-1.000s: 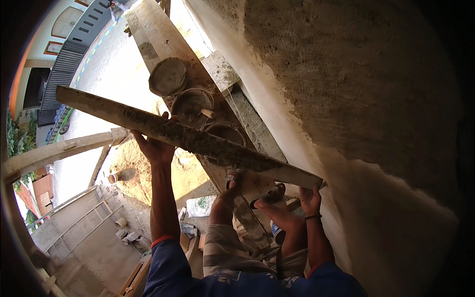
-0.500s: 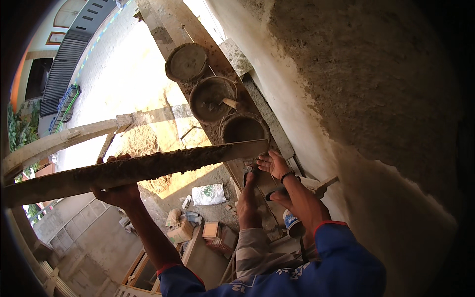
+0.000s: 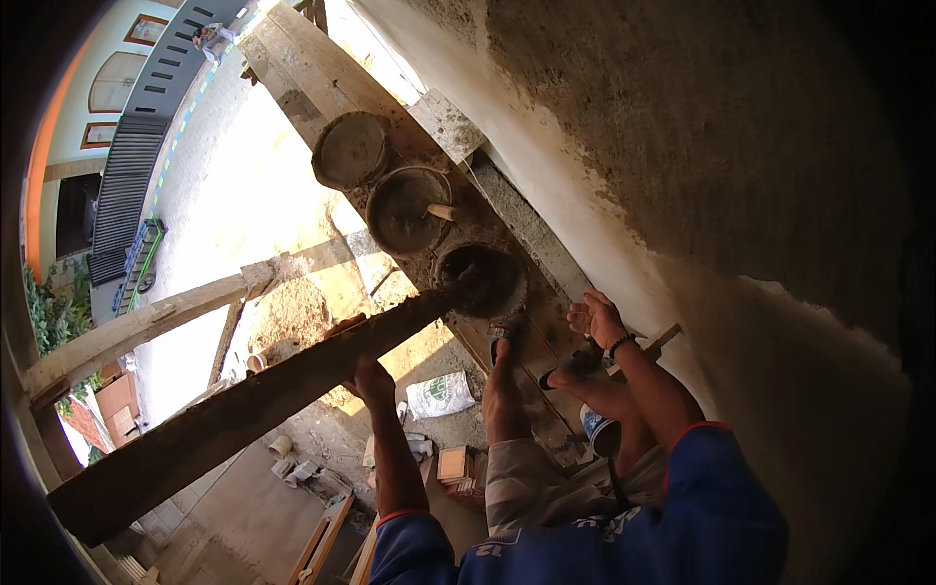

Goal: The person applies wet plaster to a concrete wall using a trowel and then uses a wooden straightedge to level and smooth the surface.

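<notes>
My left hand [image 3: 370, 378] is closed around a long wooden straightedge board [image 3: 263, 409], fingers over its far edge and thumb on the near side. The board slants, its upper right end at the mouth of the nearest mortar bucket [image 3: 507, 283]. Dark wet mortar shows at that end and inside the bucket. My right hand [image 3: 597, 318], with a dark bracelet at the wrist, is held up beside the wall, empty, its fingers loosely bent and apart. A middle bucket [image 3: 400, 210] holds mortar and a tool with a wooden handle [image 3: 444, 212]. Beyond it stands another filled bucket [image 3: 349, 151].
The buckets and my sandaled feet are on a raised plank scaffold [image 3: 302, 73]. A partly plastered wall [image 3: 624, 195] rises at right. A wooden rail [image 3: 146, 327] crosses at left. Below lie a white sack [image 3: 441, 395] and a sand pile [image 3: 292, 317]. A blue-and-white can [image 3: 600, 431] sits by my leg.
The board has tilted, its right end dropping to the near bucket and the mortar along it mostly gone from view. My right hand has moved away from the board's end, toward the wall.
</notes>
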Action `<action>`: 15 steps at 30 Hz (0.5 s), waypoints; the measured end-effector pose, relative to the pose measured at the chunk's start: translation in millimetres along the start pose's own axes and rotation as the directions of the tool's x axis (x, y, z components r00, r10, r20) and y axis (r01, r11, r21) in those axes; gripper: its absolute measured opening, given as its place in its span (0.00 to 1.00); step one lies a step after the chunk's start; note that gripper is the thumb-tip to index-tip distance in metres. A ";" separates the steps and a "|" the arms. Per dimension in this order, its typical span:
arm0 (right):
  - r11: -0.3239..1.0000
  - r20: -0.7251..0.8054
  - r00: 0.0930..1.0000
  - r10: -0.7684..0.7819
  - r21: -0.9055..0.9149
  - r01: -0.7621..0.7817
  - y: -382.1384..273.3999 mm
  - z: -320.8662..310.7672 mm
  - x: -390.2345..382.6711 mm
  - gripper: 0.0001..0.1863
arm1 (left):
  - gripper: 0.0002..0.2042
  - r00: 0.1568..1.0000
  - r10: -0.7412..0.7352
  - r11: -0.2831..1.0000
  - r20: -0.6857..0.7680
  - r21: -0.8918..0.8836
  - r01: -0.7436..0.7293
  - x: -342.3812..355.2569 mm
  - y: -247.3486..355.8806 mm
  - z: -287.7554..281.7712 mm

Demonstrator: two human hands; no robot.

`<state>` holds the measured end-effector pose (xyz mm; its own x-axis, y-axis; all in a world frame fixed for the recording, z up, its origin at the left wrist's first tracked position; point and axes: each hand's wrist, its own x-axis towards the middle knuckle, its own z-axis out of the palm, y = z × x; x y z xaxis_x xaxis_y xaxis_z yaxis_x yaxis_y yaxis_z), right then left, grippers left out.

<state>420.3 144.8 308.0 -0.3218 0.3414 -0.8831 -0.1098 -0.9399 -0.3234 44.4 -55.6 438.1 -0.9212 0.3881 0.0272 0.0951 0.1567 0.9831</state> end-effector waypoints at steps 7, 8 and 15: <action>0.999 -0.005 1.000 -0.026 0.037 0.026 13.8 -25.5 -20.4 0.28 | 0.20 0.996 0.094 0.979 -0.009 -0.182 -0.094 7.4 52.9 20.6; 0.999 -0.015 0.999 -0.032 0.042 0.032 15.4 -30.2 -23.8 0.28 | 0.21 0.995 0.103 0.979 -0.006 -0.174 -0.102 7.8 68.2 19.3; 1.000 0.026 0.999 0.027 -0.008 -0.027 26.6 -24.6 -77.6 0.33 | 0.29 0.976 0.199 0.929 0.090 -0.335 -0.158 -10.9 212.3 12.7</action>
<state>465.4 93.5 359.6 -0.3489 0.3156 -0.8824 -0.0937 -0.9486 -0.3022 79.4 -15.1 644.2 -0.8461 0.4918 0.2055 0.1074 -0.2204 0.9695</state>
